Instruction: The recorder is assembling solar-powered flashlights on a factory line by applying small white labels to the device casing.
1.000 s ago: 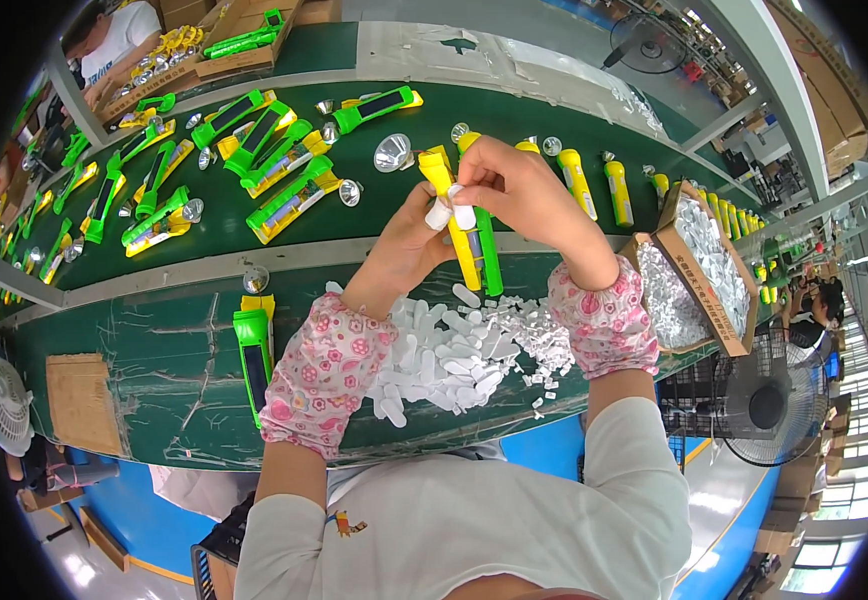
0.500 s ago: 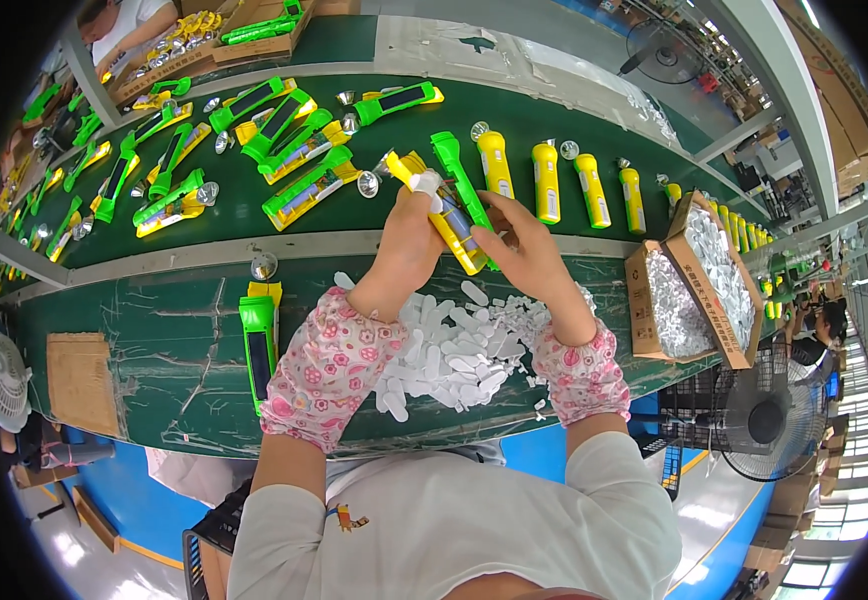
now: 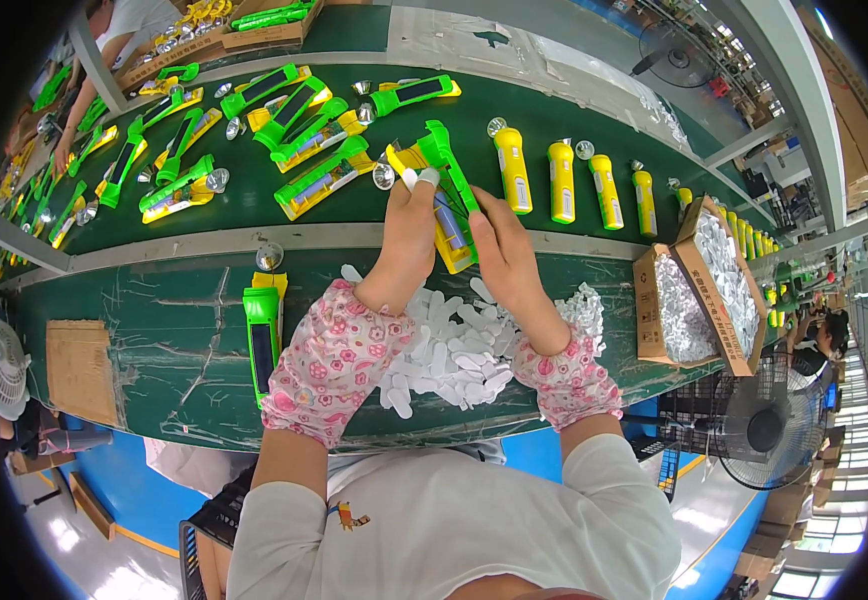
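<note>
Between my two hands is a flashlight [image 3: 451,228], its yellow half open toward me with a bluish part inside. Its green cover [image 3: 441,150] lies along the right side of the yellow half. My left hand [image 3: 409,240] grips the yellow half; a small white piece [image 3: 411,180] shows by its thumb. My right hand [image 3: 502,245] closes round the green cover's lower end, fingers partly hidden behind it. Below my hands, a pile of white oval pieces [image 3: 454,345] lies on the bench. Another green and yellow flashlight [image 3: 262,330] lies left of my left forearm.
Several opened green and yellow flashlights [image 3: 319,145] lie on the far green belt to the left. A row of yellow flashlights [image 3: 561,185] stretches rightward. Cardboard boxes of small pale pieces [image 3: 689,355] stand at the right, near a black fan [image 3: 762,430]. A co-worker's arm [image 3: 79,115] reaches in at far left.
The green cover has come closer against the yellow half. My right hand has shifted left and down along the cover. Flashlights on the belt have moved slightly rightward.
</note>
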Motion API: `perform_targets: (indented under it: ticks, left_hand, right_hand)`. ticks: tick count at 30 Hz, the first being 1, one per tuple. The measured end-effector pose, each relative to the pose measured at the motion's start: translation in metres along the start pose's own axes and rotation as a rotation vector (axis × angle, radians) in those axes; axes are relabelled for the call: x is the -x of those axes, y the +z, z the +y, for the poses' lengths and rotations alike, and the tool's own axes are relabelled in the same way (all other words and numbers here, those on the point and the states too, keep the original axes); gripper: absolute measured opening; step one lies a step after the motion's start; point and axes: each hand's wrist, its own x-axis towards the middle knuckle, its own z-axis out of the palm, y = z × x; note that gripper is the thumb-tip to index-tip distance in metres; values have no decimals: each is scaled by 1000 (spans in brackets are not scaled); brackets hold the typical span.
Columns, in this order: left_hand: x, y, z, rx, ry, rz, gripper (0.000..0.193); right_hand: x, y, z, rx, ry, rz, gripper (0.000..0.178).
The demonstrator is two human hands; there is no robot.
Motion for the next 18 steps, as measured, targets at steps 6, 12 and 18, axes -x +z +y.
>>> perform_targets:
  ticks: [6, 12, 18]
  left_hand:
    - [0, -7, 6, 276, -60, -256, 25]
    - [5, -2, 6, 81, -44, -140, 28]
    - [-20, -18, 24, 88, -43, -253, 32]
  right_hand:
    - [9, 14, -15, 214, -15, 46, 45]
    - [8, 15, -7, 327, -51, -27, 54]
    - [5, -6, 2, 54, -124, -74, 46]
